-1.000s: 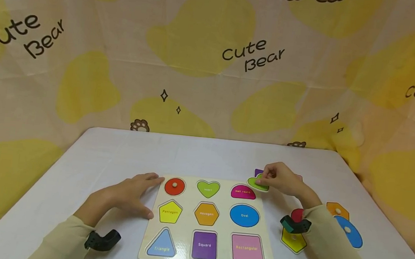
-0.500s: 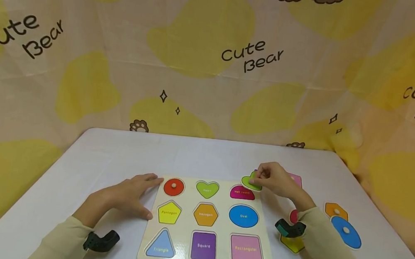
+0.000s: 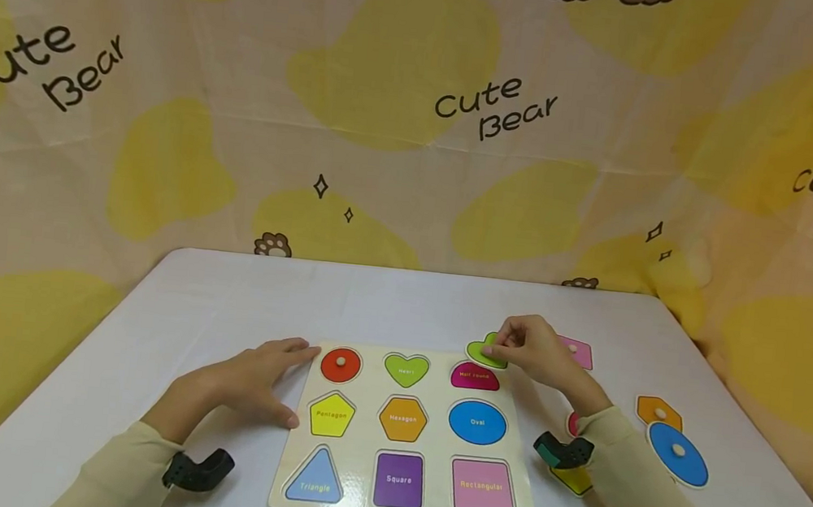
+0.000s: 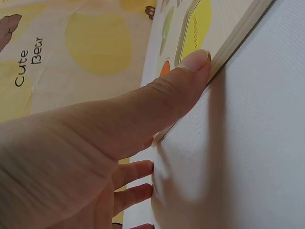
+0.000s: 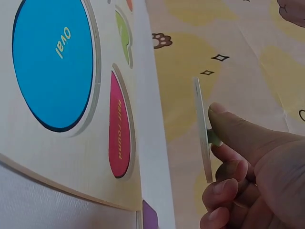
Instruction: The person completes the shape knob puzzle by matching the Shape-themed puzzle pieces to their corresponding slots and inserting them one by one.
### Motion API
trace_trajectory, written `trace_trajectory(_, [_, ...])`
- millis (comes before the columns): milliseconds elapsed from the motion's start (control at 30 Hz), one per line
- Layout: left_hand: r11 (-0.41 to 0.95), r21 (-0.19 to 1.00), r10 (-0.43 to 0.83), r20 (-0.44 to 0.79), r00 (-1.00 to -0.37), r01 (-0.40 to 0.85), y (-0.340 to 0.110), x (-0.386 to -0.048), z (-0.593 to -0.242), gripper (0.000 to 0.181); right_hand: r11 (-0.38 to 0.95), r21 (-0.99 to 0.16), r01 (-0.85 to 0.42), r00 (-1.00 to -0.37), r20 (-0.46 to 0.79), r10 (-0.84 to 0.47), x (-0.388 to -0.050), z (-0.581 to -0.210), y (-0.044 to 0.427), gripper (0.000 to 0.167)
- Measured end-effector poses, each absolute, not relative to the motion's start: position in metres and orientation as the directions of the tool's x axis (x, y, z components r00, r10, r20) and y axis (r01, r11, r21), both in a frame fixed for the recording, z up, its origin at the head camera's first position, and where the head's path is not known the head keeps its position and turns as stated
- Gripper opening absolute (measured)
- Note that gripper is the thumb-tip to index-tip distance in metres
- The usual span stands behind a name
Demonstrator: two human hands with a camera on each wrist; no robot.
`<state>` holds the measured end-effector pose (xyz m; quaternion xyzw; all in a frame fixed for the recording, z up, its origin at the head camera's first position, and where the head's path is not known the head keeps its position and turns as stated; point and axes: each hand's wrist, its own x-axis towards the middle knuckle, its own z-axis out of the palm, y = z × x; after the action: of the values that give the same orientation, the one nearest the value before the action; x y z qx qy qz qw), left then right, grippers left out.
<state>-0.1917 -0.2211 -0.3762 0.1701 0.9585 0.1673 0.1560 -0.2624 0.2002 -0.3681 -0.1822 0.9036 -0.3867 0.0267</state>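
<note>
Green heart piece (image 3: pixel 479 353) shifted closer to its matching recess; not seated.
Right grip (image 3: pixel 535 349) pinches the piece by its knob, apart from the board (image 3: pixel 360 478), near its far edge at 1 o'clock, by the half round recess (image 3: pixel 475 377). Over the last second it has shifted toward 9 o'clock, nearing the heart recess (image 3: pixel 406 371) at 12 o'clock, judged unfilled. Left grip (image 3: pixel 239 384), at 10 o'clock, unchanged: fingers spread, thumb touching the board's edge. Pink piece (image 3: pixel 579 353) now uncovered at 2 o'clock.
</note>
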Motion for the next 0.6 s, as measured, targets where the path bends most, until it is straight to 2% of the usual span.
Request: trace_trajectory(600, [0.893,0.364,0.365,-0.247,-0.898,0.263,-0.2198,-0.1931,-0.3777,0.103,0.635,-0.705,-0.315,-0.938,0.127,-0.324,-0.2591,-0.3724,0.1905,0.019])
